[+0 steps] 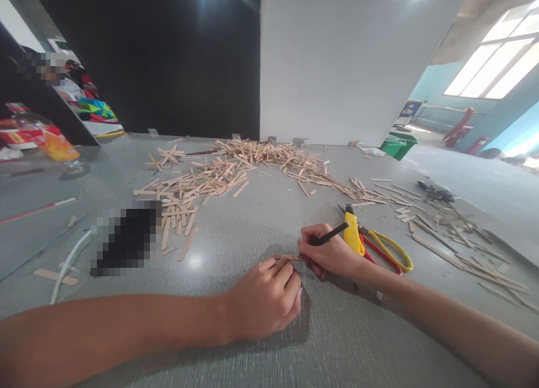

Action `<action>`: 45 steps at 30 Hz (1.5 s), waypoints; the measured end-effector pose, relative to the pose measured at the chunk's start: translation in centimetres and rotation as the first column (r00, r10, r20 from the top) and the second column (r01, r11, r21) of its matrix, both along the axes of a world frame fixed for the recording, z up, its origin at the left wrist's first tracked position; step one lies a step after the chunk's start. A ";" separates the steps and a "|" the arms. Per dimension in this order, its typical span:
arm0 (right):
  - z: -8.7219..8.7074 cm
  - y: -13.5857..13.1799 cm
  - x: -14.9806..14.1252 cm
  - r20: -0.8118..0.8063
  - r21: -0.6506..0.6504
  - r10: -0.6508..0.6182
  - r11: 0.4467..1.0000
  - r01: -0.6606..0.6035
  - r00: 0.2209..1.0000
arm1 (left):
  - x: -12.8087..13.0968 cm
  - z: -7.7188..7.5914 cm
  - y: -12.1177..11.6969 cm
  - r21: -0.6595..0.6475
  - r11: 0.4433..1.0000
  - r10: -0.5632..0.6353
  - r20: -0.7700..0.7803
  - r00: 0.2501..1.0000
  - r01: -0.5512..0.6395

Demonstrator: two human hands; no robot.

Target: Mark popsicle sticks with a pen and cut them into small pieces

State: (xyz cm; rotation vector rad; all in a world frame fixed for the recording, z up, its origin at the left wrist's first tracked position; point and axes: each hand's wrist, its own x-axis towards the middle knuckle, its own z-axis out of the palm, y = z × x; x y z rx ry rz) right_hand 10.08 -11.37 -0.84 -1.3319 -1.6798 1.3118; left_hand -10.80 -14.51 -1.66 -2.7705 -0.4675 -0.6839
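Observation:
My right hand (326, 250) is closed around a black pen (334, 233), its upper end tilted up to the right. The pen's tip is hidden by the fingers. Under the bent fingers of my left hand (269, 295), a short wooden craft stick (289, 258) is pinned against the grey table. The stick's right end reaches the fingertips of my right hand. Just beyond my right hand lie a yellow utility knife (352, 233) and a pair of scissors (387, 249) with yellow and red handles.
A large heap of craft sticks (236, 166) spreads across the back of the table (236, 231). Long wood strips and scraps (458, 247) lie at the right. A blurred dark object (130, 239) with a white cable (69, 264) and a drink bottle (53, 141) are at the left.

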 end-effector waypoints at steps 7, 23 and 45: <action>0.3 -0.1 0.0 -0.002 0.000 0.003 1.000 -0.003 1.000 | 0.0 0.1 0.0 0.002 1.000 -0.003 -0.001 1.000 0.003; -0.3 0.1 0.1 -0.022 -0.014 -0.011 1.000 0.010 1.000 | 0.0 0.0 0.0 0.003 1.000 -0.002 0.017 1.000 0.002; -0.3 0.1 0.2 0.001 0.000 -0.016 1.000 0.016 1.000 | 0.0 0.0 0.1 -0.009 1.000 -0.003 0.005 1.000 0.003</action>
